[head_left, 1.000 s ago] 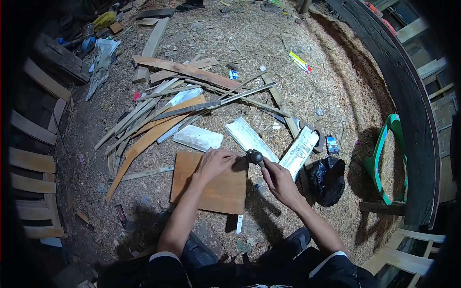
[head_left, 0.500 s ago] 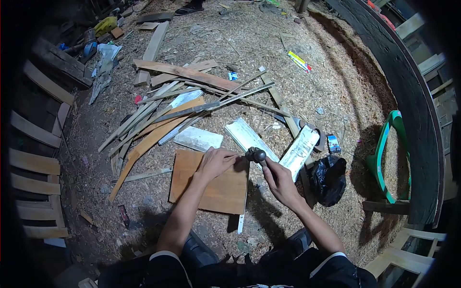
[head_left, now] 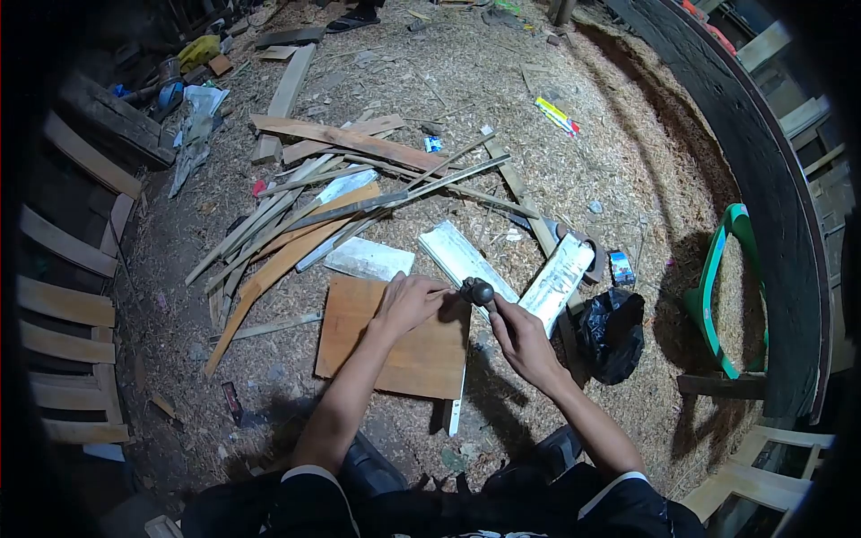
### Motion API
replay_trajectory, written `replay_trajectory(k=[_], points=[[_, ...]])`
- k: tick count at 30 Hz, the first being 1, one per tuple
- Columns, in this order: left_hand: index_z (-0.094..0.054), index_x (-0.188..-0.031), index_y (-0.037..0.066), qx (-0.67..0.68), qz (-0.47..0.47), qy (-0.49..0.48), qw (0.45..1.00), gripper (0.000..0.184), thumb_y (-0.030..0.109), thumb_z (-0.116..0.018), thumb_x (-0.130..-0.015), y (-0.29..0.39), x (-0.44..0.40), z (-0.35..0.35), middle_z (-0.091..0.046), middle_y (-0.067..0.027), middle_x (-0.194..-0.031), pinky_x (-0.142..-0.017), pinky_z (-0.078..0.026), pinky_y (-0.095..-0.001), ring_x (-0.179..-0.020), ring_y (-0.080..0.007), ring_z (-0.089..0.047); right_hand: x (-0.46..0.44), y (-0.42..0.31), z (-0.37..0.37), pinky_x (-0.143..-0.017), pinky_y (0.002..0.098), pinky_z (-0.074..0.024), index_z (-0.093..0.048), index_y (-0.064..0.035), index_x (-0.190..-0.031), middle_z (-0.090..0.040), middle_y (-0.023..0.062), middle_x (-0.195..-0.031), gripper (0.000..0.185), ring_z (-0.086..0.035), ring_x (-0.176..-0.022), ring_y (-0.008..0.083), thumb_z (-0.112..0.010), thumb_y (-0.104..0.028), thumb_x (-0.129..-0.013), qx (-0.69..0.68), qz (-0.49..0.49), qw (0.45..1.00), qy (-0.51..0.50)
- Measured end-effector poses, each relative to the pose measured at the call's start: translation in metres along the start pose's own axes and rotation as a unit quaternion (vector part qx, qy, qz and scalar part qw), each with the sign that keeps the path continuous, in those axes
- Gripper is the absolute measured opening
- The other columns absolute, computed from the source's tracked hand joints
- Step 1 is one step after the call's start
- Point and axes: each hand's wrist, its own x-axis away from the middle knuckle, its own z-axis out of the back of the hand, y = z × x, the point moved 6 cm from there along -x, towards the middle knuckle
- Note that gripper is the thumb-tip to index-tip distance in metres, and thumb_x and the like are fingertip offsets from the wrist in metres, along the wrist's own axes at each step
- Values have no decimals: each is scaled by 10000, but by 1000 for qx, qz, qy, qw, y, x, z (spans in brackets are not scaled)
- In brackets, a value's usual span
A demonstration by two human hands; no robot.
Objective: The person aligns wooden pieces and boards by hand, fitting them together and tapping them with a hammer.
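My right hand (head_left: 527,342) is wrapped round the handle of a ball-headed hammer (head_left: 478,291). The hammer's dark head is over the upper right edge of a square brown wooden board (head_left: 404,359). My left hand (head_left: 408,305) lies over the board's top part, its thumb and fingertips pinched together close to the hammer head. Whatever those fingertips hold is too small to make out. Below the board's right side a narrow white strip (head_left: 455,417) sticks out towards me.
Beyond the board lie white-painted pieces (head_left: 369,258) and a pile of wooden strips (head_left: 359,139). A black plastic bag (head_left: 613,336) sits to the right, near a green chair frame (head_left: 717,260). Slatted wooden parts (head_left: 67,345) stand at the left. Wood shavings cover the ground.
The hammer head has dipped very slightly, and the board's right edge has shifted a little to the right. Both hands keep nearly the same place and hold.
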Motion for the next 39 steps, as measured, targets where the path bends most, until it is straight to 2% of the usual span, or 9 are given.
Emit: replay_trajectory(k=[5,10,12,21,27,30,33,36,39], points=[[-803,-1060,172,-10,-10,32,999,230,255,-676,-886,3,0,0,-773,-107,-1025,-948,-461,-442,-979,-310,-710,6,-12,11,-723,398,-512,-564,57,-1367,-650,224,-917,377,-650,-781,319,-588,-118,-1034,-4,16,999,44],[-802,-1051,163,5,-1,6,1000,227,300,-681,-916,5,-4,-1,-773,-109,-1025,-950,-458,-449,-983,-315,-707,7,0,-1,-714,403,-512,-565,27,-1380,-640,217,-906,380,-642,-769,338,-591,-120,-1030,9,-1,1000,1],[-802,-1050,153,-6,-17,29,999,255,349,-690,-929,8,-1,2,-773,-110,-1016,-946,-457,-449,-972,-312,-708,11,2,-6,-709,470,-527,-546,-8,-1406,-631,231,-928,406,-656,-782,414,-586,-148,-1026,20,-3,1000,1],[-816,-1019,173,-40,-2,22,999,302,429,-679,-933,-2,0,5,-769,-115,-931,-871,-441,-428,-906,-303,-700,7,2,-13,-702,465,-527,-545,2,-1401,-638,244,-943,402,-655,-778,414,-581,-135,-1026,7,-3,1000,2],[-814,-1007,165,-16,-6,34,999,296,419,-687,-927,-2,1,6,-760,-128,-902,-864,-445,-433,-889,-314,-698,6,3,-13,-708,460,-527,-545,6,-1399,-645,243,-949,401,-654,-777,410,-583,-143,-1028,9,-8,1000,1],[-807,-1046,150,-29,14,3,999,292,389,-673,-943,-1,2,7,-772,-116,-964,-936,-455,-435,-930,-316,-712,8,1,-11,-711,455,-530,-541,6,-1403,-650,243,-963,405,-655,-781,409,-585,-141,-1028,2,-6,1000,8],[-812,-1011,159,-25,2,24,999,292,408,-681,-934,-7,2,7,-756,-131,-892,-865,-447,-441,-896,-323,-699,10,-13,-3,-713,445,-534,-538,2,-1408,-653,238,-976,407,-658,-786,407,-584,-136,-1028,7,21,999,43],[-812,-1018,160,-35,5,25,999,293,407,-678,-936,-9,3,8,-756,-130,-890,-869,-447,-446,-893,-331,-698,11,-22,1,-711,438,-537,-538,-2,-1409,-652,235,-979,407,-658,-782,403,-585,-127,-1025,3,51,995,85],[-813,-1023,170,-33,-11,36,999,292,408,-664,-944,-9,2,8,-755,-132,-880,-866,-449,-452,-879,-333,-696,7,-8,-12,-700,453,-530,-541,-4,-1407,-637,237,-941,403,-647,-764,398,-584,-122,-1024,12,9,1000,7]])
